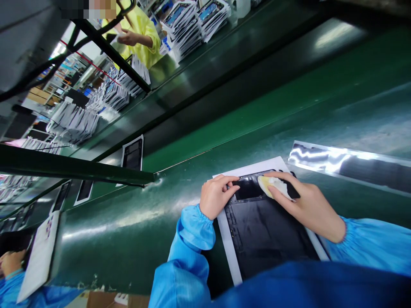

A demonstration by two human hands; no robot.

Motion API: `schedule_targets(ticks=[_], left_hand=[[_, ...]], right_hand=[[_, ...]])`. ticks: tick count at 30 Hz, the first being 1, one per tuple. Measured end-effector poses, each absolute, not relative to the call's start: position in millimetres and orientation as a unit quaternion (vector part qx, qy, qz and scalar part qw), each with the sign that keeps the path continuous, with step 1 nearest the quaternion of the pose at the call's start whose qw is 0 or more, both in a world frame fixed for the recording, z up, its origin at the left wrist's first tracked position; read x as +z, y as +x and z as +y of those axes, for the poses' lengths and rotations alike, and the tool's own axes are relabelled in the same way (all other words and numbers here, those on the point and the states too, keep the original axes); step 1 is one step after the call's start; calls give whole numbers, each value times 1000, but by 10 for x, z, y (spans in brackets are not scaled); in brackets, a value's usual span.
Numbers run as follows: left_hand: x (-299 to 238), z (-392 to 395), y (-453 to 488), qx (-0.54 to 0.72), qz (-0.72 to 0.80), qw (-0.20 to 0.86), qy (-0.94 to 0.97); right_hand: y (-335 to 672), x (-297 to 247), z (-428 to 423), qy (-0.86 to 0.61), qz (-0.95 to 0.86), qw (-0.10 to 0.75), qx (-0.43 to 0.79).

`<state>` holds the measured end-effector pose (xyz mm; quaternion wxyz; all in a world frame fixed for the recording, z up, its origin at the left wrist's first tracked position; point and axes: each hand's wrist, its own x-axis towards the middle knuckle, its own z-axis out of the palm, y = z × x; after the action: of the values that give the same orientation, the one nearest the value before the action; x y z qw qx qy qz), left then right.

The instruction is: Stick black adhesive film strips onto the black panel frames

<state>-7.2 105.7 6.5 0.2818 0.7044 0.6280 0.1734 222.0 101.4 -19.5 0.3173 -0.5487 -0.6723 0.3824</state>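
A black tablet housing (268, 231) lies on a white sheet (227, 239) in front of me, its lower end hidden by my blue clothing. My left hand (215, 194) is closed at its upper left corner, thumb and fingertips gripping the edge. Between the thumb and fingers of my right hand (303, 205) is a folded white and yellowish wiping cloth (272, 187). The cloth rests against the glossy dark strip (247, 189) across the housing's top. Part of the cloth is covered by my fingers.
A long clear film strip (349, 167) lies on the green bench (128, 239) at right. Beyond runs a green conveyor (205, 132) carrying another panel (132, 154). A dark metal bar (73, 164) juts in from the left. Stacked panels (183, 30) and co-workers are nearby.
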Motion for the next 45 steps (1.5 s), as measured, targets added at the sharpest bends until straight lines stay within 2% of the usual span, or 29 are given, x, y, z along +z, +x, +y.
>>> schedule_targets(ticks=[7, 10, 16, 21, 28, 36, 40, 45], left_hand=[[98, 1038, -38, 147, 635, 253, 715], [122, 1017, -10, 118, 627, 201, 744], [127, 918, -53, 74, 601, 25, 795], [80, 772, -133, 48, 484, -6, 874], [42, 681, -174, 69, 475, -80, 874], [102, 591, -275, 108, 419, -80, 898], [52, 603, -279, 125, 413, -81, 898], [-8, 594, -304, 142, 407, -77, 899]], right_hand=[[2220, -201, 1014, -550, -670, 322, 381], [2217, -207, 1010, -544, -676, 334, 369], [2205, -199, 1011, -535, -685, 342, 357], [2181, -198, 1030, -523, -689, 354, 354], [2208, -280, 1030, -516, -698, 357, 347], [1844, -236, 1036, -503, -793, 270, 214], [1598, -213, 1084, -488, -806, 264, 206], [1971, -234, 1150, -539, -782, 257, 176]])
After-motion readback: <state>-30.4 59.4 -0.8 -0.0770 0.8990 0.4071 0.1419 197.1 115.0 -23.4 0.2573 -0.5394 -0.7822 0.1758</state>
